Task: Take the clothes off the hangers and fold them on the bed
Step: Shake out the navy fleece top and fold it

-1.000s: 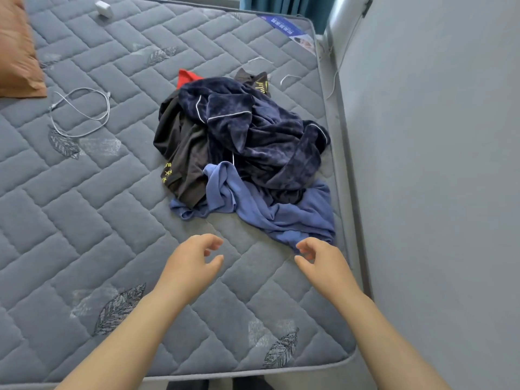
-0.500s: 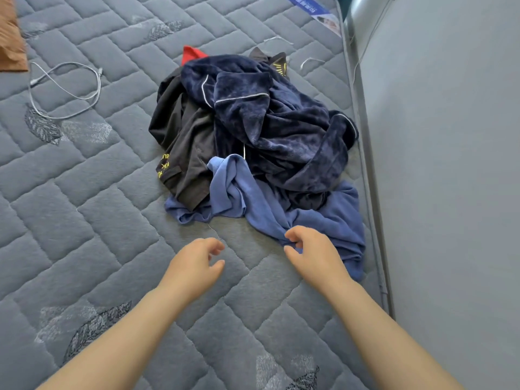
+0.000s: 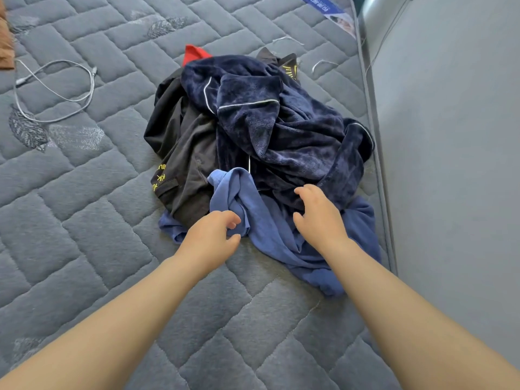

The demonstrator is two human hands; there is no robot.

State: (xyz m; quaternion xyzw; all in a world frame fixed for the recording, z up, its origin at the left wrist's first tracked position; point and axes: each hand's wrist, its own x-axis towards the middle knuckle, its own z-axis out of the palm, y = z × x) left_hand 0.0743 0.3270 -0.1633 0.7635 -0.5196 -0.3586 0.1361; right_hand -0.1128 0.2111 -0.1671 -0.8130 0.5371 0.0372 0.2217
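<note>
A pile of clothes lies on the grey quilted mattress (image 3: 84, 220) near its right edge. On top is a dark navy fleece garment (image 3: 281, 128) with white piping. A black garment with yellow print (image 3: 183, 164) lies at the pile's left, and a red scrap (image 3: 194, 53) pokes out at the back. A lighter blue garment (image 3: 267, 229) spreads along the front. My left hand (image 3: 213, 235) is at the blue garment's bunched fold, fingers loosely curled and touching it. My right hand (image 3: 318, 218) hovers over the blue cloth, fingers reaching to the fleece. No hanger shows plainly.
A grey wall (image 3: 450, 164) runs close along the bed's right side. A white cable (image 3: 56, 91) loops on the mattress at the left, beside a brown pillow corner (image 3: 5, 52). A printed label (image 3: 329, 9) lies at the far right corner.
Both hands have moved forward from the bare mattress onto the front of the pile. The view has closed in on the clothes.
</note>
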